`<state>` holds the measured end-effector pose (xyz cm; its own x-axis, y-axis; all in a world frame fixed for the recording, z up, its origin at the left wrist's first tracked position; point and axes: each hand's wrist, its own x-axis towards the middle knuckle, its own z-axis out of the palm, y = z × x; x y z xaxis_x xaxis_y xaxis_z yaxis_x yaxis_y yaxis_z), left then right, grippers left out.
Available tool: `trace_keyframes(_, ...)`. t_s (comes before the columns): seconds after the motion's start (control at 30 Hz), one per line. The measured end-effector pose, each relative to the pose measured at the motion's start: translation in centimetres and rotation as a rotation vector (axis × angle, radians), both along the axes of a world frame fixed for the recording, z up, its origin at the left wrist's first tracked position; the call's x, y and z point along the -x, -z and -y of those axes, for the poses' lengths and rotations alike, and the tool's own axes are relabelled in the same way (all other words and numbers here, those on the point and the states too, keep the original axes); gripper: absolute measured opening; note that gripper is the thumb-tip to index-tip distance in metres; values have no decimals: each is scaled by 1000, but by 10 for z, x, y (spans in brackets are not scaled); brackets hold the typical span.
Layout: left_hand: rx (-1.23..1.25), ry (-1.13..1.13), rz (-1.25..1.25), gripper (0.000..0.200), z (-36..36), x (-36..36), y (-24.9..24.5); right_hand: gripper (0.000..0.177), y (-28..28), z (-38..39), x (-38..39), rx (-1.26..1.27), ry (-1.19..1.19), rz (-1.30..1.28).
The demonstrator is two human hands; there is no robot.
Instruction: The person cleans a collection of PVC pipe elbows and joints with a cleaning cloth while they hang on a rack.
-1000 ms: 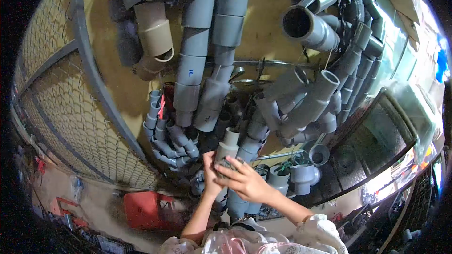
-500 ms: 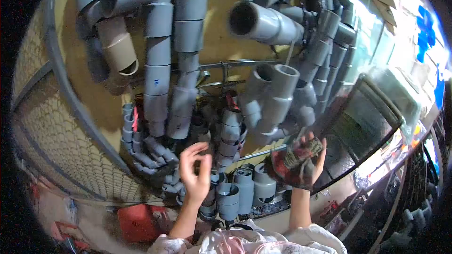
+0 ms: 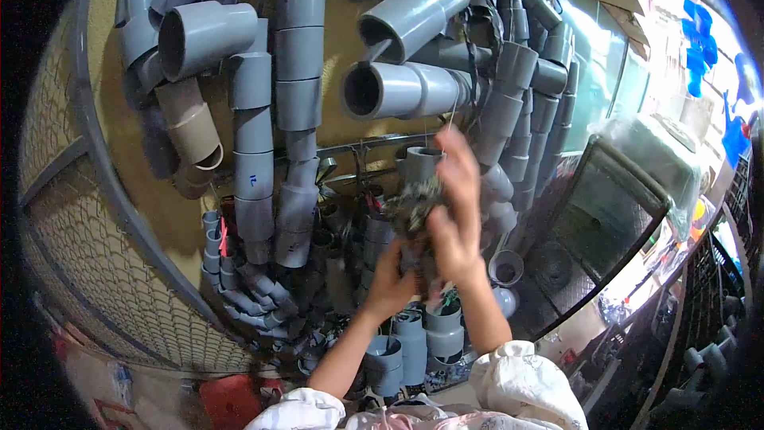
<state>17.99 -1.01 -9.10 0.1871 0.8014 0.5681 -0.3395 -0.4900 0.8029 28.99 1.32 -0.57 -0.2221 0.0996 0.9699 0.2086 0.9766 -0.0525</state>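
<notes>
In the middle of the head view, a dark patterned cloth-like bundle (image 3: pixel 414 211) hangs between my two hands, blurred by motion. My left hand (image 3: pixel 391 283) grips its lower part, the fingers bent around it. Higher up on the bundle's right side is my right hand (image 3: pixel 458 211), its fingers raised and apart from one another, with the thumb and palm against the bundle. Behind the hands, a grey pipe fitting (image 3: pixel 422 166) is partly hidden.
Strings of grey pipe fittings (image 3: pixel 298 56) hang on the wall, with a beige one (image 3: pixel 189 126) at left. A wire mesh panel (image 3: pixel 103 255) stands left, a dark framed panel (image 3: pixel 593 231) right. Grey fittings (image 3: pixel 384 366) stand below, near a red object (image 3: pixel 229 402).
My hands have come together at the centre, my right hand moving left and up with the bundle. My left hand now holds the bundle too. The view has shifted.
</notes>
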Motion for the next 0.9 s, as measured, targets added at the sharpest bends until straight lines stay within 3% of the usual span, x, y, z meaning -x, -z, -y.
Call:
trace_keyframes(0.07,84,89,76,46,-3,15,2,60,33,23,13,-14,143,127)
trace_keyframes(0.17,84,184,3,63,-3,35,4,65,86,34,17,59,77,142)
trace_keyframes(0.2,-120,93,-122,68,-6,37,2,65,86,31,13,91,93,166)
trace_keyframes(0.23,-39,157,-108,73,-4,39,0,64,70,27,18,27,64,4)
trace_keyframes(0.33,-149,66,-78,72,0,36,3,52,29,18,21,63,50,-69)
trace_keyframes(0.43,-84,-19,-284,62,10,34,-9,42,6,-2,13,127,3,-246)
trace_keyframes(0.47,-63,-24,-349,61,16,32,-14,46,-1,11,25,433,-313,-519)
trace_keyframes(0.53,-95,-82,-401,62,18,28,-15,48,0,19,28,438,-199,-484)
trace_keyframes(0.63,-170,-60,-377,67,17,33,-15,79,45,29,23,447,-111,-310)
trace_keyframes(0.7,-243,-183,-645,66,18,36,-16,100,55,39,23,502,-88,-293)
trace_keyframes(0.8,-443,-366,-974,61,30,27,-22,97,28,37,7,730,-271,-288)
trace_keyframes(0.87,-508,-601,-1091,59,46,14,-28,87,18,29,-1,774,-362,-324)
trace_keyframes(0.9,-533,-610,-1063,59,46,11,-28,84,13,23,-3,779,-421,-327)
